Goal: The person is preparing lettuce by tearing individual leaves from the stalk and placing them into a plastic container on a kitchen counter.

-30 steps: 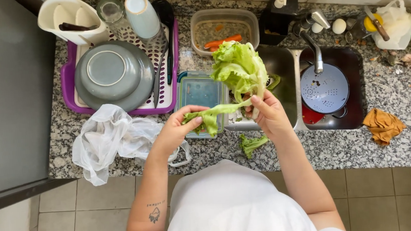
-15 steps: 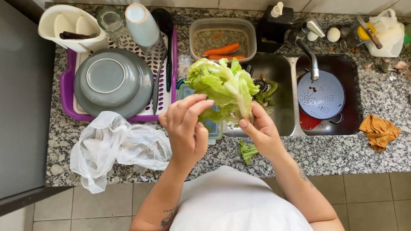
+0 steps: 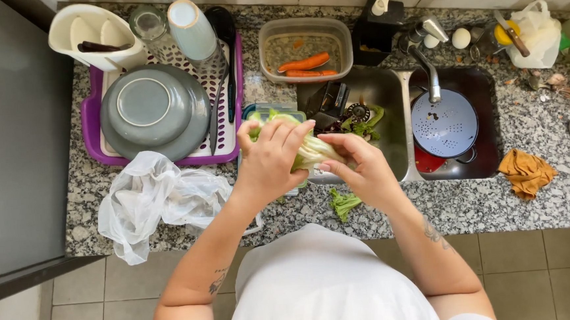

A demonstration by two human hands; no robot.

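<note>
A head of green lettuce [image 3: 311, 150] is clasped between both hands over the edge of the steel sink [image 3: 386, 91]. My left hand [image 3: 268, 161] wraps over its leafy end, above a clear plastic container [image 3: 259, 112]. At the pale stem end sits my right hand [image 3: 358, 169], fingers curled around it. One torn lettuce piece [image 3: 344, 202] lies on the granite counter [image 3: 433, 203] below my right hand. More green leaves [image 3: 365, 125] rest inside the sink.
A purple drying rack [image 3: 92, 125] holds grey plates, a cup and utensils. A white plastic bag [image 3: 155, 201] lies at left. A tub with carrots [image 3: 302, 63], a white colander [image 3: 444, 124], an orange cloth [image 3: 526, 171] and a faucet [image 3: 427, 65] are nearby.
The lettuce head, held upright and spread open earlier, has been lowered and gathered between both hands, which have closed together around it.
</note>
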